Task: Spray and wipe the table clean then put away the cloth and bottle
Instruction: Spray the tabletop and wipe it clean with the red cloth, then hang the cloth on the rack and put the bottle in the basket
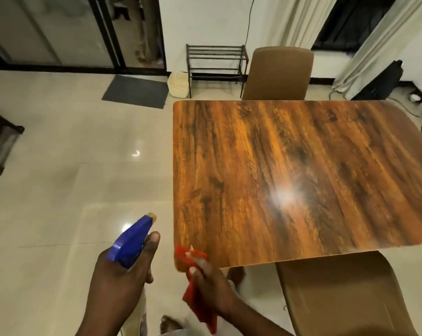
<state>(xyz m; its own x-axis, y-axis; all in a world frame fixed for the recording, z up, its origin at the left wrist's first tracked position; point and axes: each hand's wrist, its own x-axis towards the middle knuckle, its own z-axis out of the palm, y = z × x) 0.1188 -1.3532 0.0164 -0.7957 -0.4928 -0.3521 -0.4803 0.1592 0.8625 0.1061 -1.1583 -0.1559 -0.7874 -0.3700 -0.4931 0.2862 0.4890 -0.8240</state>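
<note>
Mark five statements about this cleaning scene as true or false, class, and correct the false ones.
1. The left hand grips the spray bottle, which has a blue trigger head. True.
2. The red cloth lies spread out on the table. False: the right hand holds it, bunched, by the table's near corner.
3. A brown chair stands at the table's far side. True.
4. The white basket stands on the table. False: it stands on the floor beside the dark rack.
5. A grey mat lies on the floor near the glass door. True.
</note>
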